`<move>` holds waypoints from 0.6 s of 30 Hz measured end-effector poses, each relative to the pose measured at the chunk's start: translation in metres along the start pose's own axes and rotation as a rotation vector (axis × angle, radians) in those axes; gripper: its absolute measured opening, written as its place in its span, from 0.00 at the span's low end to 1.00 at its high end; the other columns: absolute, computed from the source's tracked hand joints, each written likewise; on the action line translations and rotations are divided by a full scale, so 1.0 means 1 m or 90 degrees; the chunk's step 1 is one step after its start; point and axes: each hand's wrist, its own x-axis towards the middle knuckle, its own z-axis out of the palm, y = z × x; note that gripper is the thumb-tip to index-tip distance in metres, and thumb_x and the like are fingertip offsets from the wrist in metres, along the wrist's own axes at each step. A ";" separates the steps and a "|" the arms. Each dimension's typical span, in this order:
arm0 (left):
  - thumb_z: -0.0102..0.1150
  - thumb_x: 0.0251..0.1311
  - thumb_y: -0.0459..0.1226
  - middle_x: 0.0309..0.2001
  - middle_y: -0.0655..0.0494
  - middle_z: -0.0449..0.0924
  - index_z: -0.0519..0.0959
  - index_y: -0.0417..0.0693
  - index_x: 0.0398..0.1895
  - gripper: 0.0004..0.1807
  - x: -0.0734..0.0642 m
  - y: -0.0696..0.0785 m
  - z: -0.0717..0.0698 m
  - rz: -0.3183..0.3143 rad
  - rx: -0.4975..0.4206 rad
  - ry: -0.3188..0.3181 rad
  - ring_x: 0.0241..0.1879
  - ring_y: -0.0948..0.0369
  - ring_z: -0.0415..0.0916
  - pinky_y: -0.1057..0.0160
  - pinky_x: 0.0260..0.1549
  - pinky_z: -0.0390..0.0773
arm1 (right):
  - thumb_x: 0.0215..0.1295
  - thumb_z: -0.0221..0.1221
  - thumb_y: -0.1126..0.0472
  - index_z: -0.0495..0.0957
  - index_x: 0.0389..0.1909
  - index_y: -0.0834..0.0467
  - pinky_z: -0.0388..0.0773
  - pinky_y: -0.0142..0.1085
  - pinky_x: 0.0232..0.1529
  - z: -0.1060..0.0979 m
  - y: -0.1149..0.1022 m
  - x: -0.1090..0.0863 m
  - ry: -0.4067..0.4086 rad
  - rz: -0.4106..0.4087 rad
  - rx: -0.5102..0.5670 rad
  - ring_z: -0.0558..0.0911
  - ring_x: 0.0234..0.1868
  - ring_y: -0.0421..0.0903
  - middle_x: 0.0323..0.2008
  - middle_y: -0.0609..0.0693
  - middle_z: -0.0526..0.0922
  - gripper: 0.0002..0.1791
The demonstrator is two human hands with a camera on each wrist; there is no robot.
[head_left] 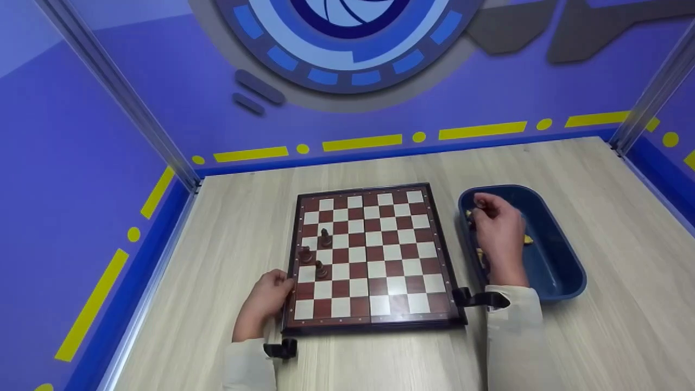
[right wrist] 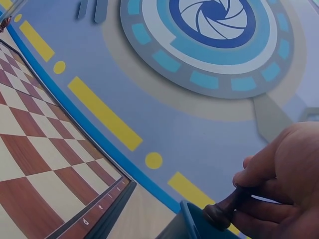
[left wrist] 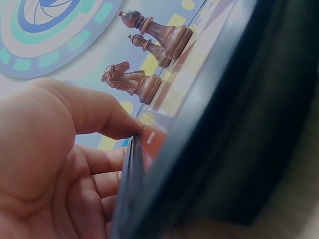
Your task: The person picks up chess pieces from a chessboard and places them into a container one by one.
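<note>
A red-and-white chessboard [head_left: 388, 252] with a dark frame lies on the table. My left hand [head_left: 270, 296] grips its left edge, the thumb on top and the other fingers against the side, as the left wrist view shows. Near that edge stand three brown chess pieces: a knight [left wrist: 132, 82] and two bishops [left wrist: 159, 35]. My right hand [head_left: 498, 231] pinches a dark chess piece [right wrist: 222, 214] between thumb and fingers, above the blue bin [head_left: 570, 266]. The fingers cover much of this piece, so its kind is hidden.
Several chess pieces, some yellowish [head_left: 528, 239], lie inside the bin, partly hidden by my right hand. The bin stands to the right of the board. Blue patterned walls [head_left: 347, 117] bound the light wooden table [head_left: 233, 217] at the back and sides.
</note>
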 end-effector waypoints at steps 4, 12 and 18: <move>0.48 0.65 0.37 0.21 0.58 0.71 0.75 0.39 0.35 0.09 0.001 0.000 0.001 -0.006 -0.004 -0.001 0.20 0.63 0.68 0.66 0.18 0.68 | 0.64 0.56 0.63 0.81 0.52 0.56 0.73 0.32 0.43 -0.002 0.000 0.001 0.006 0.013 0.001 0.81 0.45 0.45 0.48 0.52 0.85 0.16; 0.48 0.65 0.37 0.24 0.56 0.74 0.75 0.39 0.36 0.10 0.000 0.001 0.000 -0.005 -0.002 -0.002 0.21 0.63 0.70 0.65 0.20 0.70 | 0.67 0.54 0.56 0.80 0.55 0.54 0.76 0.40 0.51 -0.007 -0.001 0.000 -0.008 0.048 0.013 0.81 0.53 0.47 0.53 0.51 0.83 0.18; 0.49 0.65 0.37 0.24 0.56 0.75 0.75 0.39 0.36 0.10 0.000 0.001 -0.001 -0.001 0.001 -0.002 0.21 0.63 0.70 0.65 0.20 0.70 | 0.68 0.54 0.56 0.81 0.53 0.53 0.73 0.30 0.42 -0.004 -0.003 -0.002 -0.010 0.046 0.030 0.80 0.48 0.45 0.50 0.51 0.84 0.16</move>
